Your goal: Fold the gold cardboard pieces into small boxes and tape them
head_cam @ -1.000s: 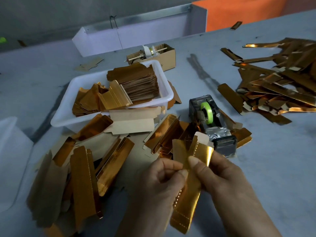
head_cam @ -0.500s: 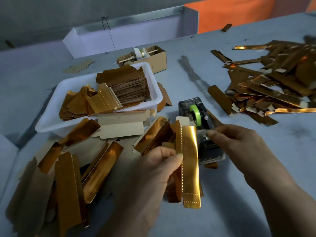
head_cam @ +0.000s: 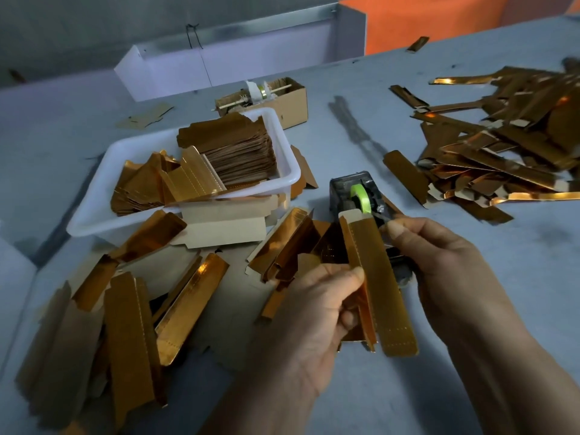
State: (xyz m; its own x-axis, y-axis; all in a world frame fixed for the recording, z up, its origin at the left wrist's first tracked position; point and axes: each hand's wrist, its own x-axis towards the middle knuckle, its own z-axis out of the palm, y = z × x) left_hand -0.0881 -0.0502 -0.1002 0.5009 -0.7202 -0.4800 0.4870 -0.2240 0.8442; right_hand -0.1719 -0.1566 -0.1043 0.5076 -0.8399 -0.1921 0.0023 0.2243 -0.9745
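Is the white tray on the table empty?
No, the white tray holds a stack of brown card pieces and some loose gold pieces.

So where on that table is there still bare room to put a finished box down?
Bare table shows between the tape dispenser and the right-hand heap of gold pieces, running back past the small brown box. More lies at the near right, beyond the right hand. It is crowded on the left, around the white tray and the loose pieces in front of it.
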